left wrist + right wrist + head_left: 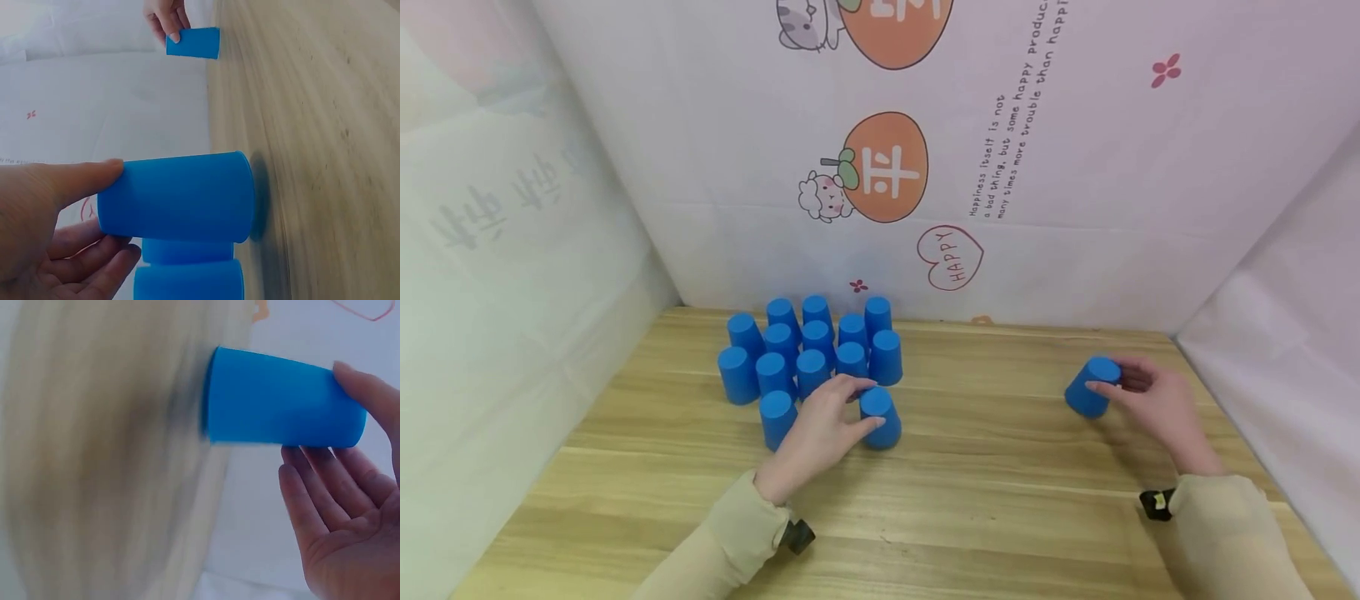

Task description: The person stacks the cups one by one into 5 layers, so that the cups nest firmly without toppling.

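Observation:
My left hand (823,425) pinches an upside-down blue cup (882,421) between thumb and fingers, near its closed end. In the left wrist view this cup's (178,197) rim sits close to the tabletop, with a shadow beside it. Far to the right, my right hand (1157,404) grips another upside-down blue cup (1086,390). Its thumb lies on one side and its fingertips on the other, as the right wrist view shows on that cup (281,400). Whether either rim touches the wood is hard to tell.
Several more upside-down blue cups (737,377) stand grouped at the back left of the wooden table (970,483). One cup (777,417) is partly hidden behind my left hand. A printed white cloth (737,167) hangs behind the table, with white cloth at both sides.

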Tool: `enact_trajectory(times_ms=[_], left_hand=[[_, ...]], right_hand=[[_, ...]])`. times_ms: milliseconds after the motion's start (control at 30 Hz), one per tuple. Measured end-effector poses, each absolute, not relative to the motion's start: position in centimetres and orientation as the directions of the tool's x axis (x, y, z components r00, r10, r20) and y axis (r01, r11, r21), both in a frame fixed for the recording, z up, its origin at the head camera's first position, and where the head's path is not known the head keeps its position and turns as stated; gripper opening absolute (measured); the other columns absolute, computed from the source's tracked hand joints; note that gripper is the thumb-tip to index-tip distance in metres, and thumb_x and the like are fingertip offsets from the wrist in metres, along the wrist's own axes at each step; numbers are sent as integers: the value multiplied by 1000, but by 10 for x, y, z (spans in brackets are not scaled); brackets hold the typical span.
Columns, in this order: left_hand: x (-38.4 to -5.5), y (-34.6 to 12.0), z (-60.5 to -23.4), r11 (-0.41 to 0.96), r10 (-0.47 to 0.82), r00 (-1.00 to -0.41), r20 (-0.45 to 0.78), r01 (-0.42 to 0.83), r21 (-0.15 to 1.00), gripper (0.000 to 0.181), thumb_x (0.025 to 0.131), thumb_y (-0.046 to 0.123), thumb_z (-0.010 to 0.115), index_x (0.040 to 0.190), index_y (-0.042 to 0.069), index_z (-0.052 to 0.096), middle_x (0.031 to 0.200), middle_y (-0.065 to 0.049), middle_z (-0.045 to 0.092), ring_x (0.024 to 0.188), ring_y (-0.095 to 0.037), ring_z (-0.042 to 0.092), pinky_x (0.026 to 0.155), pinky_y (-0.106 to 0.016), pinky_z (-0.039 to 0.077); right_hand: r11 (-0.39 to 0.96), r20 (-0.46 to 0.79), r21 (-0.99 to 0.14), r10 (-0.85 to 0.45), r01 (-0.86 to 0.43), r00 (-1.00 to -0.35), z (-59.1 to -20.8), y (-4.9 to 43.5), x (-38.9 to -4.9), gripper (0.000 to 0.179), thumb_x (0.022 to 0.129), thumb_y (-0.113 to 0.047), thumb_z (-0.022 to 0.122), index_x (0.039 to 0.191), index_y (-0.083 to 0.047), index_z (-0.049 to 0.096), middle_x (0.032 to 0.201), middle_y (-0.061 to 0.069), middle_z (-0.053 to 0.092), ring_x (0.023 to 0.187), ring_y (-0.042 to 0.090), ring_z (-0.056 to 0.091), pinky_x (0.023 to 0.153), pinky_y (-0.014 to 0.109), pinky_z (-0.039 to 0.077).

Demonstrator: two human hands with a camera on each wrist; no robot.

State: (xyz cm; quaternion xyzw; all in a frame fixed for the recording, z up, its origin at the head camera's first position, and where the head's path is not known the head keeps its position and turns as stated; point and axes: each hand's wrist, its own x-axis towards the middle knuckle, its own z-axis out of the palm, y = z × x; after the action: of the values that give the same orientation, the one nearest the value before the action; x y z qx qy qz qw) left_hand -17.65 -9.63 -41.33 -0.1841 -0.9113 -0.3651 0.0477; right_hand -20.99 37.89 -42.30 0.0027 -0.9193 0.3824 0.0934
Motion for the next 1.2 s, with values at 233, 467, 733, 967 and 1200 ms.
enact_trajectory(times_ms=[233, 467, 733, 967, 1200], left_hand=[[-181, -69, -414, 624, 387, -897, 215, 426, 655, 53, 95, 34, 75, 139, 9, 61, 131, -4, 62, 121, -21, 58, 102, -40, 51], [-193, -28, -419, 563, 434, -855, 284, 504, 655, 53, 96, 37, 73, 140, 10, 61, 130, -3, 62, 120, -18, 58, 101, -35, 50], [-211, 19, -419, 537, 447, -845, 294, 516, 667, 54, 96, 37, 72, 141, 11, 59, 134, -3, 61, 123, -16, 57, 103, -33, 49], [-230, 58, -424, 534, 424, -849, 315, 515, 671, 53, 95, 39, 74, 139, 11, 62, 131, -2, 62, 120, -16, 60, 100, -30, 50], [-245, 94, -432, 506, 400, -842, 362, 533, 679, 52, 95, 33, 75, 139, 9, 61, 125, -1, 61, 111, -13, 61, 89, -18, 50]], right_hand=[[726, 168, -682, 41, -86, -985, -425, 385, -207, 70, 92, -44, 76, 138, 4, 56, 127, 29, 62, 100, 6, 59, 70, 9, 49], [743, 164, -665, 43, -78, -986, -423, 385, -206, 71, 91, -46, 76, 137, 5, 56, 126, 29, 63, 111, 40, 62, 69, 11, 50], [736, 146, -674, 53, -61, -988, -424, 385, -206, 74, 91, -48, 75, 139, 5, 55, 127, 30, 62, 113, 46, 61, 69, 10, 48], [732, 125, -680, 55, -46, -991, -424, 386, -206, 75, 91, -49, 75, 140, 5, 53, 129, 31, 60, 115, 48, 60, 69, 13, 50], [732, 135, -679, 53, -53, -989, -424, 387, -205, 75, 92, -49, 74, 139, 5, 54, 130, 31, 60, 115, 49, 60, 71, 17, 53]])
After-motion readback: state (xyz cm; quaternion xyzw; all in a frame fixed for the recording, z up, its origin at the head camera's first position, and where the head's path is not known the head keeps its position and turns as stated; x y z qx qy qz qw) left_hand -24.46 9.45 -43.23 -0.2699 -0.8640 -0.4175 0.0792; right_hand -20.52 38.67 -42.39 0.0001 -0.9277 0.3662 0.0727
